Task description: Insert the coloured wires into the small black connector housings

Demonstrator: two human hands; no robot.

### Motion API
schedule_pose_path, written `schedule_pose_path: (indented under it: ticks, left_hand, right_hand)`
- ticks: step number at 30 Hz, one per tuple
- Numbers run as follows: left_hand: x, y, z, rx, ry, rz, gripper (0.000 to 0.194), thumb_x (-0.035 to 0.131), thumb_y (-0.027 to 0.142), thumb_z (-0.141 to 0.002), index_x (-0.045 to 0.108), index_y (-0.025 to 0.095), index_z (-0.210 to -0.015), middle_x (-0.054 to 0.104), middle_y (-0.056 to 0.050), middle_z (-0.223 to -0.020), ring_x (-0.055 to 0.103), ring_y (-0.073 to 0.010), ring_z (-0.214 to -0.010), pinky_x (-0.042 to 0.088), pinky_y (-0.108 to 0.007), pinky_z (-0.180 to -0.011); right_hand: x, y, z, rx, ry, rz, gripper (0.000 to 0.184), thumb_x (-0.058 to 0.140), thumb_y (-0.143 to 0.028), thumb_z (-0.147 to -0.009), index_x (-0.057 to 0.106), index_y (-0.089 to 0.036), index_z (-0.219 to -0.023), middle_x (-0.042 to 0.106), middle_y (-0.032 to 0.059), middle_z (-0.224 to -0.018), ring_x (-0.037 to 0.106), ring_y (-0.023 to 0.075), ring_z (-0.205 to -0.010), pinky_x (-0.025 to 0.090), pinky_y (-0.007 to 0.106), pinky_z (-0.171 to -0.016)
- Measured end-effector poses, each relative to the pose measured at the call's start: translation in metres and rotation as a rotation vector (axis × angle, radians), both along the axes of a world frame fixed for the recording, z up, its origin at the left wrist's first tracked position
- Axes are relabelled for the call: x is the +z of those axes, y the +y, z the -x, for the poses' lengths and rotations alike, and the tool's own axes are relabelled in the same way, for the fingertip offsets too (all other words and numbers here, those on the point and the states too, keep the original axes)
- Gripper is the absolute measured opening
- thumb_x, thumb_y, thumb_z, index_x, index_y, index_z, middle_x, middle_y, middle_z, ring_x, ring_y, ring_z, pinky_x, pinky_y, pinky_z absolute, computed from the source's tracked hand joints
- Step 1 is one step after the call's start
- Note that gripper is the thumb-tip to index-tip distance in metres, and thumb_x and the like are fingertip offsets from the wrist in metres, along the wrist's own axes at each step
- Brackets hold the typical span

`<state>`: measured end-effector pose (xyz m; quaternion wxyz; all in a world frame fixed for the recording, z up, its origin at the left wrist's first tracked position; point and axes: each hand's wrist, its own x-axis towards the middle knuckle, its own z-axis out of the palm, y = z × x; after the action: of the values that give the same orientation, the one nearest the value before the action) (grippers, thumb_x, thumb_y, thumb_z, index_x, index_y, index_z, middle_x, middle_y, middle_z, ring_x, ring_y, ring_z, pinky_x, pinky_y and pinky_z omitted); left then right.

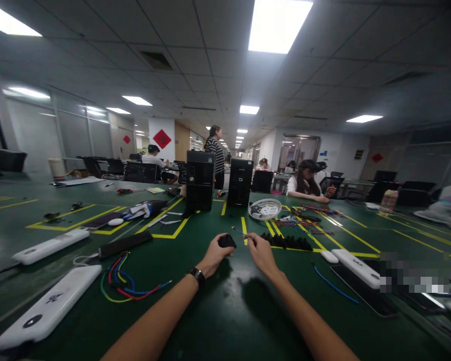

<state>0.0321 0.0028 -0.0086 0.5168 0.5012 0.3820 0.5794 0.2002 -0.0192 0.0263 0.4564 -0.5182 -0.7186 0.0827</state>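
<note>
Devices come first at the left: a white oblong plastic one [48, 306] lies near the table's edge toward ten o'clock, with a slimmer white oblong one [52, 246] just beyond it on the green tabletop [244, 321]. A loose bundle of red, blue, yellow and green wires [126, 283] lies between ten and eleven o'clock, and a long dark bar [126, 244] rests just behind it.

At twelve o'clock, the left hand [217, 254], with a dark band on its wrist, is closed around a small black block [226, 242], held up above the table. Well beyond it stands a tall black box-shaped tower [200, 180], with a second black tower [240, 183] to its right. The right hand [262, 253] pinches a thin blue wire [239, 231] between thumb and fingers; the wire's free end points toward the block, apart from it.

Toward one o'clock are a round white lattice basket [265, 209], a row of black, jagged-topped pieces [287, 242] and a tangle of red and blue wires [315, 220]. A seated person in a dark cap [308, 185] leans on the table beyond. Toward two o'clock lie a single curved blue wire [334, 285] and a white rounded device [357, 267] beside a flat black slab [363, 291].
</note>
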Motion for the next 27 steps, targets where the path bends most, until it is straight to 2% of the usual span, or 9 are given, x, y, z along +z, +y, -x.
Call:
schedule_pose_path:
  ticks: [3,5,8,11,14,17,23,27]
  left_hand:
    - [-0.004,0.000,0.011,0.050,-0.027,0.014,0.076,0.077,0.006,-0.056,0.044,0.014,-0.124,0.056,-0.012,-0.107,0.058,-0.0107,-0.067,0.051,-0.023,-0.056]
    - [-0.007,0.000,0.014,0.054,0.009,-0.013,0.072,0.076,0.007,-0.058,0.045,0.014,-0.122,0.057,-0.011,-0.106,0.058,-0.0107,-0.067,0.051,-0.023,-0.056]
    - [-0.009,-0.001,0.015,-0.017,0.070,-0.063,0.060,0.074,0.008,-0.061,0.048,0.015,-0.115,0.059,-0.010,-0.103,0.059,-0.0119,-0.070,0.053,-0.024,-0.058]
    - [-0.009,-0.004,0.013,-0.076,0.077,-0.089,0.064,0.075,0.009,-0.060,0.045,0.018,-0.115,0.059,-0.009,-0.106,0.061,-0.0138,-0.076,0.054,-0.026,-0.062]
    - [-0.007,-0.008,0.013,-0.118,0.041,-0.093,0.074,0.077,0.009,-0.057,0.040,0.020,-0.121,0.057,-0.011,-0.112,0.061,-0.0166,-0.083,0.055,-0.029,-0.066]
    - [-0.004,-0.011,0.013,-0.139,0.029,-0.086,0.081,0.076,0.009,-0.057,0.036,0.020,-0.126,0.057,-0.012,-0.113,0.062,-0.0165,-0.078,0.055,-0.032,-0.065]
    - [-0.004,-0.012,0.013,-0.107,0.077,-0.084,0.080,0.074,0.007,-0.059,0.035,0.019,-0.128,0.059,-0.011,-0.107,0.061,-0.0121,-0.066,0.054,-0.029,-0.062]
    - [-0.003,-0.011,0.012,-0.092,0.107,-0.079,0.077,0.072,0.006,-0.059,0.037,0.018,-0.126,0.059,-0.011,-0.108,0.061,-0.0113,-0.064,0.054,-0.028,-0.060]
  right_hand:
    - [-0.008,-0.012,0.007,-0.001,0.004,-0.028,0.033,0.039,-0.028,-0.087,0.069,-0.017,-0.098,0.068,0.0025,-0.069,0.059,0.0160,-0.057,0.040,0.024,-0.057]
    - [-0.013,-0.021,0.007,0.000,-0.021,-0.060,0.033,0.041,-0.027,-0.087,0.069,-0.017,-0.101,0.070,0.0042,-0.076,0.063,0.0174,-0.064,0.044,0.025,-0.063]
    - [-0.018,-0.030,0.004,0.042,-0.079,-0.104,0.032,0.041,-0.024,-0.087,0.068,-0.018,-0.105,0.072,0.0063,-0.091,0.066,0.0196,-0.081,0.047,0.028,-0.074]
    - [-0.020,-0.033,0.003,0.063,-0.122,-0.113,0.033,0.041,-0.021,-0.087,0.067,-0.018,-0.108,0.072,0.0075,-0.097,0.067,0.0208,-0.088,0.048,0.031,-0.080]
    - [-0.021,-0.034,0.005,0.088,-0.143,-0.114,0.034,0.042,-0.020,-0.087,0.066,-0.019,-0.111,0.071,0.0080,-0.099,0.067,0.0214,-0.091,0.049,0.032,-0.083]
    - [-0.022,-0.033,0.007,0.129,-0.158,-0.105,0.035,0.042,-0.019,-0.088,0.065,-0.020,-0.114,0.071,0.0071,-0.102,0.066,0.0211,-0.093,0.049,0.033,-0.085]
    - [-0.023,-0.033,0.006,0.084,-0.137,-0.116,0.035,0.043,-0.019,-0.087,0.065,-0.020,-0.113,0.071,0.0074,-0.103,0.067,0.0216,-0.093,0.050,0.033,-0.083]
    - [-0.022,-0.035,0.007,0.118,-0.153,-0.105,0.035,0.043,-0.019,-0.087,0.065,-0.020,-0.114,0.071,0.0071,-0.103,0.067,0.0208,-0.093,0.049,0.032,-0.084]
